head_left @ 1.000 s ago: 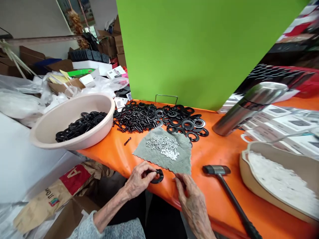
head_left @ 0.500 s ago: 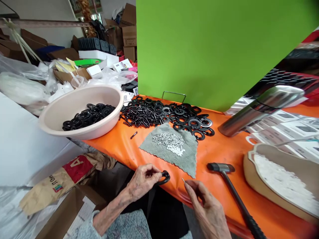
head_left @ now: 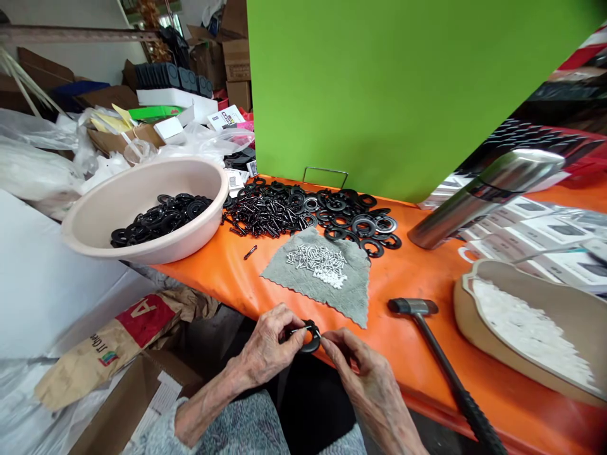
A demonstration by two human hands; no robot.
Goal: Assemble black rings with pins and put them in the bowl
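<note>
My left hand (head_left: 269, 344) is closed on a black ring part (head_left: 310, 335) at the near edge of the orange table (head_left: 417, 278). My right hand (head_left: 353, 373) pinches its fingertips against the right side of that ring; a thin pin was in those fingers a moment ago, but I cannot make it out now. Just beyond lies a grey cloth (head_left: 327, 278) with a heap of small silver pins (head_left: 318, 260). Farther back is a pile of black rings and black pins (head_left: 308, 212).
A beige bowl (head_left: 118, 202) with black rings stands at the left. A hammer (head_left: 441, 363) lies right of my hands. A tan tray (head_left: 545, 354) with white bits and a steel flask (head_left: 484, 196) are at the right. A green board (head_left: 379, 88) backs the table.
My right hand, which held a small pin apart from the ring, has moved left and now meets the ring in my left hand.
</note>
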